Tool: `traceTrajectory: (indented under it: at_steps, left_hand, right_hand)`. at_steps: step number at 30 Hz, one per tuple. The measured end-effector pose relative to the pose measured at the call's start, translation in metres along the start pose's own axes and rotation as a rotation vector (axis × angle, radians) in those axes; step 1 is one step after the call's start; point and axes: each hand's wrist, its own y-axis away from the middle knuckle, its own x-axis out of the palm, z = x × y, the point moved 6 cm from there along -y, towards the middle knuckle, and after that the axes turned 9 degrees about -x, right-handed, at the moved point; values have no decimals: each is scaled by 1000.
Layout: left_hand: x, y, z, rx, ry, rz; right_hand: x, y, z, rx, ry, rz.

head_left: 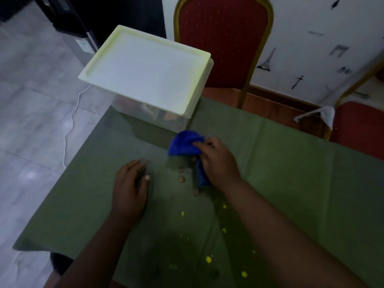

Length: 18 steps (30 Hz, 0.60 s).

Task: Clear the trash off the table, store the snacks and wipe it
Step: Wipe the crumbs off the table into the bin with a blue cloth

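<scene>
My right hand (218, 161) grips a bunched blue cloth (185, 143) and holds it on the green tablecloth (291, 183), just in front of the storage box. My left hand (131, 188) rests palm down on the tablecloth to the left, fingers together, nothing visibly in it. Between the hands lie a few brown crumbs (181, 179). Yellow crumbs (208, 259) are scattered nearer to me. A clear plastic box with a pale lid (145, 69) stands at the table's far left corner, snacks dimly visible inside.
A red chair with a gold frame (224, 38) stands behind the table. A second red chair (361, 129) with a white cloth (324, 116) draped on it is at the right. A white cable (70, 121) runs over the tiled floor left of the table.
</scene>
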Motion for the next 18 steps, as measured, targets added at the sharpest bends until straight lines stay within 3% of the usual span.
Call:
traceTrajectory:
  at_steps: [3,8,11,15,18]
  left_hand:
    - [-4,7,7,-8,9,5]
    - [-9,16,21,-31,-41,9]
    - [-11,25,26,-30,-46,0]
    - [-17,29,36,-34,-47,-8]
    - [-21,28,42,-36,-51,-4]
  right_hand:
    - [-53,16,-46,75,112,-202]
    - [-77,64,-106,277,308,-42]
    - [-49,74,-81,263,323,82]
    - [-6,59,-17,271,258,98]
    - [33,44,25,175,169,111]
